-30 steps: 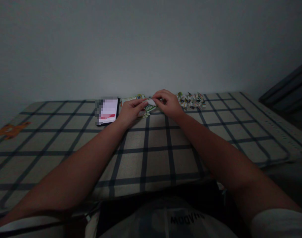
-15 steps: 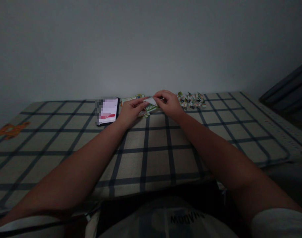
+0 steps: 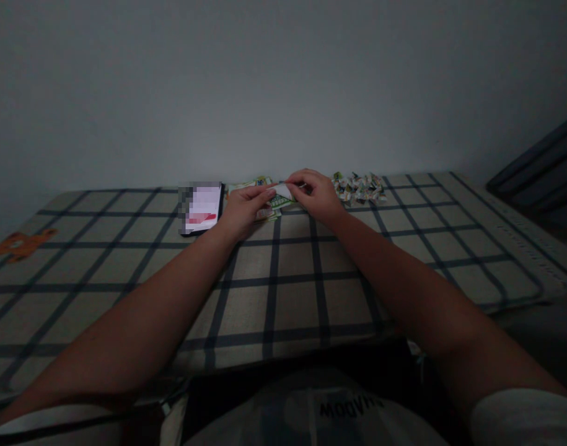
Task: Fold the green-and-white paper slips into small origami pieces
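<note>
A small piece of green and white printed paper (image 3: 283, 193) is held between my two hands, partly folded with its white side showing. My left hand (image 3: 246, 209) pinches its left end between thumb and fingers. At its right end, the fingertips of my right hand (image 3: 316, 193) are closed on it. Flat printed papers (image 3: 250, 182) lie behind and under my left hand. Just right of my right hand sits a cluster of small folded paper pieces (image 3: 361, 188).
A phone (image 3: 203, 207) with a lit screen lies left of my left hand. The checked cloth (image 3: 292, 310) covers the table, which stands against a grey wall (image 3: 283, 87). An orange shape (image 3: 20, 245) lies at the far left.
The fingers of my left hand have shifted slightly on the paper, and the paper's white fold has changed shape a little. My right hand stays nearly in place.
</note>
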